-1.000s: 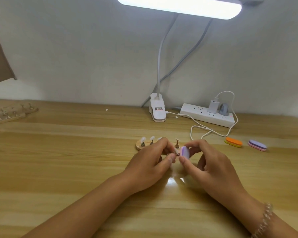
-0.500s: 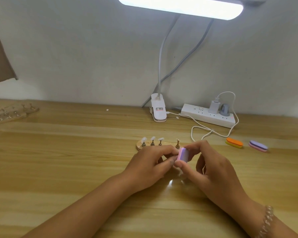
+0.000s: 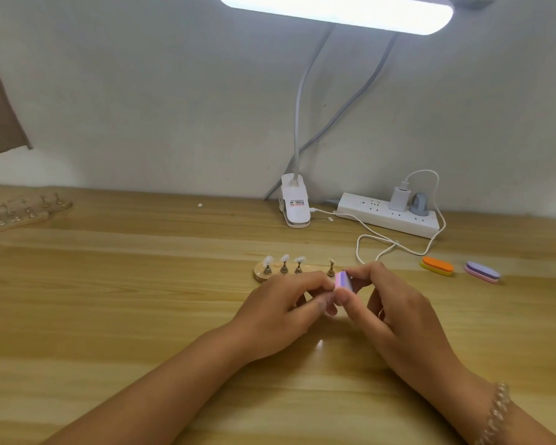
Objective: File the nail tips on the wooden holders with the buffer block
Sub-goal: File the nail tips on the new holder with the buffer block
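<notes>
A wooden holder [image 3: 260, 273] lies at the table's middle with small metal stands, three of them bearing white nail tips [image 3: 284, 259]; a fourth stand [image 3: 331, 268] is further right. My right hand [image 3: 395, 303] pinches a pink and purple buffer block [image 3: 343, 280] between thumb and fingers. My left hand [image 3: 283, 311] pinches a small stand with a nail tip against the block; that piece is mostly hidden by my fingers.
An orange and yellow buffer [image 3: 437, 265] and a purple and pink buffer [image 3: 482, 271] lie to the right. A white power strip [image 3: 366, 213] with cable and a lamp clamp [image 3: 295, 205] stand at the back. More wooden holders [image 3: 16, 213] lie far left.
The buffer block has shifted a little up and right against the piece in my left hand, and its face has turned. Both hands stay together in front of the holder.
</notes>
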